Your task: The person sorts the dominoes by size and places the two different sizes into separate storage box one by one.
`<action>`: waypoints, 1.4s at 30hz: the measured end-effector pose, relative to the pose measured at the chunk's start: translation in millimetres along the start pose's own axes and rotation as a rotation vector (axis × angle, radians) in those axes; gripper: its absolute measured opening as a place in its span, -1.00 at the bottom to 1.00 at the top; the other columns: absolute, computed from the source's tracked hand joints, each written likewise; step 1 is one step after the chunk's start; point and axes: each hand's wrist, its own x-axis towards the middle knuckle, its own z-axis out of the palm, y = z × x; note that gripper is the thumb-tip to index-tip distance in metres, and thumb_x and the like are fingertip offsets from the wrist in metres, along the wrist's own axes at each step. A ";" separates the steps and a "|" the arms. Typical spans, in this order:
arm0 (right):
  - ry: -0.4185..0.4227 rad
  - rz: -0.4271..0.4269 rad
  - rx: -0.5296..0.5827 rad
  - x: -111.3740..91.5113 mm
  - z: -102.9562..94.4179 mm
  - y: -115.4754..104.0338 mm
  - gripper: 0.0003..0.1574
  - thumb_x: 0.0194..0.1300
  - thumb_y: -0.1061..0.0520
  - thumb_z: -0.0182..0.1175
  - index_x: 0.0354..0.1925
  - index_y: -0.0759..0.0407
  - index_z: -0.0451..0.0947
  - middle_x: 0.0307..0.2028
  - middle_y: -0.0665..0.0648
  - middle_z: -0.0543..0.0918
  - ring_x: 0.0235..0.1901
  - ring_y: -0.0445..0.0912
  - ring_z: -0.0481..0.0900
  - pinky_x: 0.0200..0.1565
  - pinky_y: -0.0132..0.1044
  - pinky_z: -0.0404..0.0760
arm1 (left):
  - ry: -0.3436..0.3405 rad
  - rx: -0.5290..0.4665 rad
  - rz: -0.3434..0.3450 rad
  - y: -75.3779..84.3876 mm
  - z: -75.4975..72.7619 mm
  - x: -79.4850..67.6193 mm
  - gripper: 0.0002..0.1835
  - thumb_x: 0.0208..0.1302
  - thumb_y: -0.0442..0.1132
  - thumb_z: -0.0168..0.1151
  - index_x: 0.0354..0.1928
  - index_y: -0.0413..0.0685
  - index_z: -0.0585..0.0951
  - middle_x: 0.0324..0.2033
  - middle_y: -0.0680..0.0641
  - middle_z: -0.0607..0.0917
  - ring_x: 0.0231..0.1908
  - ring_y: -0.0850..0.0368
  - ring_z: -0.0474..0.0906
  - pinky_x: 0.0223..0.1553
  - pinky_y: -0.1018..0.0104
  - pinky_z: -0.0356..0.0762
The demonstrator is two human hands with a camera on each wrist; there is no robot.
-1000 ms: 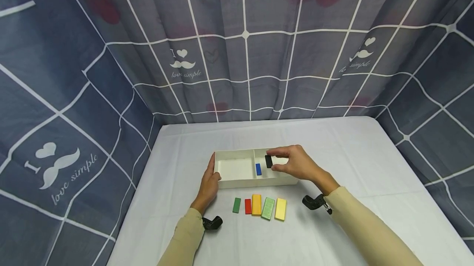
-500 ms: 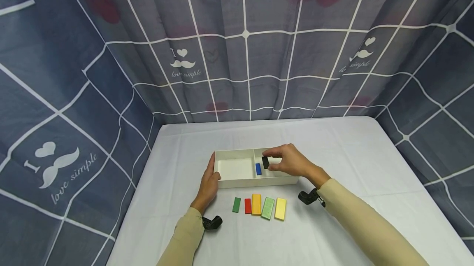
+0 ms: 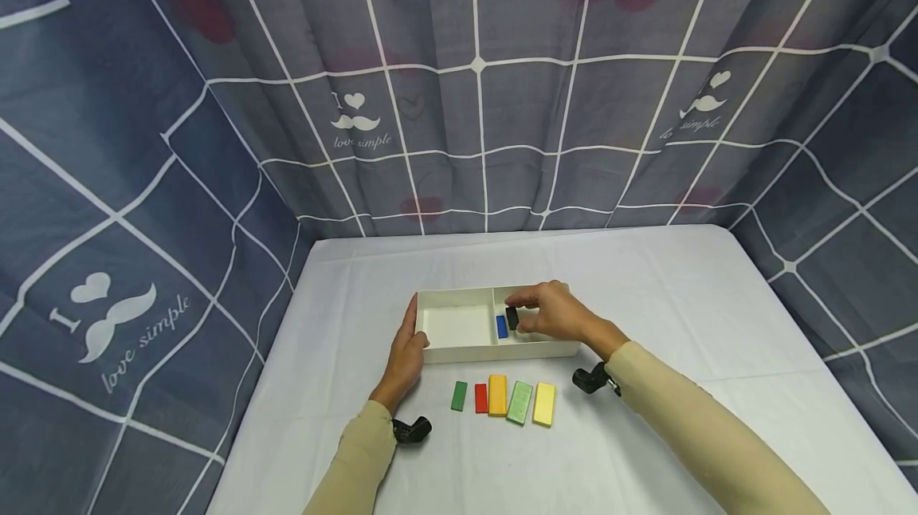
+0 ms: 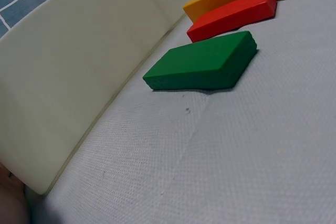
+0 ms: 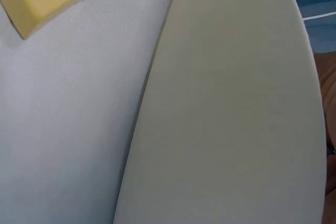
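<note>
The right hand (image 3: 562,314) pinches the black block (image 3: 511,318) inside the white box (image 3: 495,353), right compartment, just beside the blue block (image 3: 501,327); the left hand (image 3: 404,355) grips the box's left end; five blocks (image 3: 498,395) lie on the tabletop (image 3: 645,284).

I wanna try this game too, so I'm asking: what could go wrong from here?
The black block might slip, because the right hand pinches it between thumb and fingers.
It could also bump the blue block, very close by in the same compartment.
If the left hand tugged the two-compartment box nearer, it might push the dark green block lying in front.
</note>
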 end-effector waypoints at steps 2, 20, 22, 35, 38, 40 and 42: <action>0.000 0.000 -0.018 0.9 1.0 0.6 -0.37 0.23 0.21 0.59 0.28 0.19 0.76 0.18 0.11 0.84 0.20 0.06 0.80 0.26 0.05 0.75 | 0.001 -0.003 0.000 -0.1 0.0 0.3 0.00 0.28 -0.50 -0.20 0.81 -0.05 -0.12 0.78 -0.11 0.00 0.76 -0.18 -0.13 0.71 -0.23 -0.15; -0.002 -0.050 -0.178 7.1 10.8 0.5 -0.40 0.11 0.32 0.60 0.17 0.23 0.82 0.06 0.10 0.87 0.11 0.02 0.80 0.22 0.04 0.76 | 0.002 -0.011 0.004 -2.4 0.9 0.8 0.00 0.29 -0.51 -0.21 0.81 -0.06 -0.12 0.78 -0.13 0.02 0.75 -0.23 -0.11 0.70 -0.31 -0.13; -0.004 -0.059 -0.188 8.4 12.1 2.2 -0.40 0.09 0.31 0.61 0.16 0.22 0.82 0.05 0.09 0.87 0.09 -0.01 0.80 0.21 0.02 0.76 | 0.000 -0.015 0.007 -2.2 0.8 0.8 0.00 0.28 -0.51 -0.21 0.81 -0.07 -0.12 0.78 -0.14 0.01 0.75 -0.24 -0.12 0.70 -0.32 -0.15; -0.059 -0.080 -0.230 11.8 13.4 -1.9 -0.38 0.05 0.29 0.65 0.14 0.21 0.83 0.04 0.09 0.88 0.06 -0.04 0.80 0.18 -0.03 0.77 | -0.006 -0.037 0.029 -1.5 0.2 1.1 -0.01 0.29 -0.54 -0.24 0.80 -0.10 -0.13 0.78 -0.16 -0.01 0.75 -0.23 -0.13 0.71 -0.28 -0.14; -0.067 -0.093 -0.245 12.9 13.9 -2.6 -0.39 0.05 0.26 0.67 0.13 0.20 0.84 0.02 0.08 0.88 0.04 -0.05 0.80 0.16 -0.05 0.77 | -0.003 -0.036 0.031 -1.6 0.3 1.3 -0.01 0.29 -0.54 -0.24 0.80 -0.11 -0.13 0.78 -0.17 0.00 0.75 -0.23 -0.13 0.71 -0.29 -0.14; -0.071 -0.097 -0.253 13.5 13.9 -3.0 -0.39 0.06 0.25 0.68 0.13 0.19 0.84 0.01 0.06 0.88 0.03 -0.07 0.80 0.16 -0.07 0.77 | 0.000 -0.032 0.031 -1.7 0.5 1.3 -0.01 0.29 -0.54 -0.23 0.80 -0.11 -0.12 0.78 -0.16 0.00 0.75 -0.23 -0.12 0.70 -0.28 -0.14; -0.073 -0.099 -0.263 13.6 14.1 -3.2 -0.40 0.07 0.23 0.69 0.13 0.18 0.84 0.01 0.06 0.89 0.03 -0.07 0.80 0.15 -0.08 0.78 | 0.004 -0.027 0.027 -1.8 0.7 1.1 -0.01 0.28 -0.54 -0.22 0.80 -0.11 -0.11 0.78 -0.16 0.01 0.75 -0.23 -0.11 0.70 -0.28 -0.13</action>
